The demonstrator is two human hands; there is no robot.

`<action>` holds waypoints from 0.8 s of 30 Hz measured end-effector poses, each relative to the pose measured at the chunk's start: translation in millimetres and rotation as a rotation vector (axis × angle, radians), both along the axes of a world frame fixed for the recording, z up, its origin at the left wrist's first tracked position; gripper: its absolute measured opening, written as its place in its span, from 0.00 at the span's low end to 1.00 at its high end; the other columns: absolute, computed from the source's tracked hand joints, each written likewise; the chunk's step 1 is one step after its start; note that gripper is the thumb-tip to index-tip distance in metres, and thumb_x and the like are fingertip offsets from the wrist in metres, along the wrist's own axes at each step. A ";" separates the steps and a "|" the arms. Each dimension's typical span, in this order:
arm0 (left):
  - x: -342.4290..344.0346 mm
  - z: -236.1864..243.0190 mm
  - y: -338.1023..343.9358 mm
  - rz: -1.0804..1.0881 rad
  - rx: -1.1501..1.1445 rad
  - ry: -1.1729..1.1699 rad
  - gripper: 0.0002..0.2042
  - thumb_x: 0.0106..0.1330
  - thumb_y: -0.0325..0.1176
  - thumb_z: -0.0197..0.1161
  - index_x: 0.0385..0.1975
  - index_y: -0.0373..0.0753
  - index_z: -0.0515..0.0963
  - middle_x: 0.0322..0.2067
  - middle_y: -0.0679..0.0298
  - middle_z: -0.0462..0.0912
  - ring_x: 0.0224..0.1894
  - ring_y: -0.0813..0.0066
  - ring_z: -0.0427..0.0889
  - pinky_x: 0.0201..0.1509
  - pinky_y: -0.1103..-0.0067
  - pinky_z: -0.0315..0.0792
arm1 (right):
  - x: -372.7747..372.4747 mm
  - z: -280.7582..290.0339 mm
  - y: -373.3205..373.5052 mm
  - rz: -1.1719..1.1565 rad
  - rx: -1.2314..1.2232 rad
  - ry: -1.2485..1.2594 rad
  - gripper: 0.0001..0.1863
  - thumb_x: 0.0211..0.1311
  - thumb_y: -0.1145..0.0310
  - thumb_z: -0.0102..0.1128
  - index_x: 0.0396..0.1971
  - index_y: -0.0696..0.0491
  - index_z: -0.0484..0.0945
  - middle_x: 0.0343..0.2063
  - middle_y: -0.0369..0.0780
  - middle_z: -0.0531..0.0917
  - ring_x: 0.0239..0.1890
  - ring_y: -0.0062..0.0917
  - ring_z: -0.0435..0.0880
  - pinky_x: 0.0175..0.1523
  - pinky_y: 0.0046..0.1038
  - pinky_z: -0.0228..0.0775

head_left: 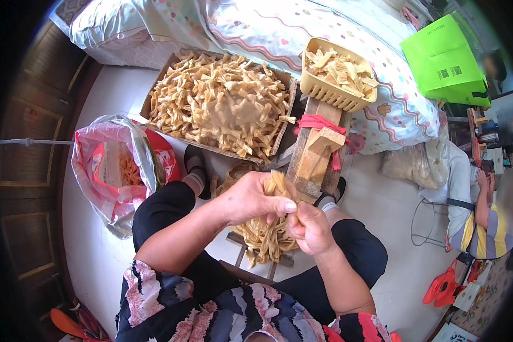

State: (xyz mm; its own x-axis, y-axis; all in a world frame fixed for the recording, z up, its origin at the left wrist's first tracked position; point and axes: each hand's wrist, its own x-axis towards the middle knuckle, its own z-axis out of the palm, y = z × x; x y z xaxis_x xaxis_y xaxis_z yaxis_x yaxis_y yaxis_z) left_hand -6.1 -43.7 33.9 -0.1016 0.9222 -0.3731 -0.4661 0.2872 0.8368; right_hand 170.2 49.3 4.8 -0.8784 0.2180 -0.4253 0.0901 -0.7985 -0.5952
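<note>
In front of my body, my left hand (251,198) pinches a folded, pale tan strip (277,183) between thumb and fingers. Close against it, my right hand (312,229) is closed, thumb pressed on the curled fingers, at the lower part of the same strip. How the strip runs inside the fingers is hidden. Below both hands, a heap of long tan strips (266,238) lies between my legs. Ahead to the left, a cardboard box (290,105) is piled with short, knotted-looking tan pieces (216,102).
A wooden bench (309,168) with a red cloth tie carries a yellow plastic basket (337,101) of flat tan pieces. An open sack (91,157) with orange bits stands left. A bed, a green bag (444,60) and a wire stand (430,222) lie around; another person sits far right.
</note>
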 end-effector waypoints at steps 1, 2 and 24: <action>2.0 1.7 0.9 -0.030 -0.024 -0.046 0.11 0.57 0.34 0.67 0.32 0.33 0.77 0.21 0.68 0.76 0.19 0.84 0.73 0.22 0.88 0.67 | 0.3 -0.4 0.5 -0.001 0.047 -0.040 0.19 0.66 0.55 0.52 0.22 0.55 0.72 0.16 0.29 0.66 0.17 0.11 0.57 0.22 0.14 0.47; 3.5 0.4 -0.1 -0.011 -0.034 -0.042 0.10 0.57 0.33 0.67 0.31 0.33 0.77 0.21 0.69 0.76 0.19 0.84 0.72 0.22 0.88 0.66 | 1.0 -0.5 2.0 -0.002 0.095 -0.079 0.18 0.65 0.56 0.53 0.23 0.55 0.73 0.17 0.30 0.67 0.17 0.11 0.57 0.22 0.13 0.48; -13.9 -49.9 41.3 0.353 -0.188 0.618 0.09 0.60 0.35 0.61 0.34 0.37 0.76 0.23 0.58 0.80 0.26 0.72 0.79 0.34 0.75 0.73 | -6.1 -63.9 73.8 -0.637 1.161 -0.387 0.06 0.59 0.74 0.60 0.33 0.59 0.73 0.28 0.33 0.76 0.30 0.14 0.72 0.38 0.18 0.67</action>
